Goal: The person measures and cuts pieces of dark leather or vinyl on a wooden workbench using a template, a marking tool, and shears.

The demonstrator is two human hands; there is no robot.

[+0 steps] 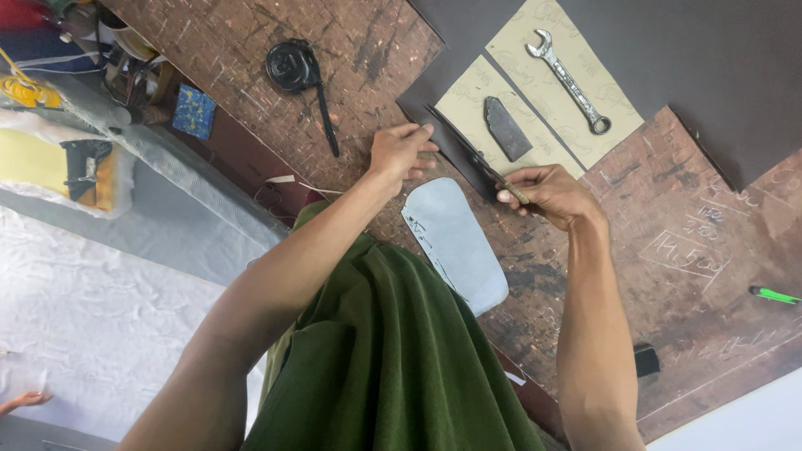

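The right hand [543,194] is clenched around the handle of a dark-bladed knife [472,157], and the blade runs from that hand up and to the left, its tip pointing toward the fingers of the left hand [399,150]. The left hand pinches the edge of a dark sheet of material [455,92] that lies on the scarred wooden surface [685,250], right where the knife tip ends. Just below the knife lies a pale grey cut-out piece [455,242] with a rounded end, its long axis slanting down to the right. Beyond the blade, on beige sheets [535,63], rest a small dark pointed stone [507,128] and a steel wrench [568,81]. A black tape measure [294,67] sits well left; a green pen [773,294] lies far right.
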